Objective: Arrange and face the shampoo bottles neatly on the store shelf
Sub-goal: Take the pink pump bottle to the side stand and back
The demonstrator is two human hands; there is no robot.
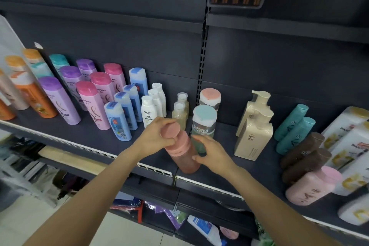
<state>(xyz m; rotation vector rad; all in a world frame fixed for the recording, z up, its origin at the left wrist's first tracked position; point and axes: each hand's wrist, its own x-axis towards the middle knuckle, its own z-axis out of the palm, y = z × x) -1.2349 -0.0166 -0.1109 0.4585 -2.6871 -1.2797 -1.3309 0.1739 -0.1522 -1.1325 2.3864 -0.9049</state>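
A tall pink bottle (184, 156) with a round pink cap stands near the front edge of the dark shelf (95, 136). My left hand (157, 136) grips its cap from the left. My right hand (211, 154) touches the bottle's right side with thumb and fingers spread. Directly behind it stands a green bottle with a pale teal cap (203, 124), and behind that a third one with a peach cap (210, 97).
Rows of orange, purple, pink, blue and white bottles (93, 94) fill the shelf's left half. To the right stand cream pump bottles (254, 126), teal bottles (293, 128), brown bottles (303, 152), a pink bottle (313, 187) and white-gold ones. Lower shelves hold goods.
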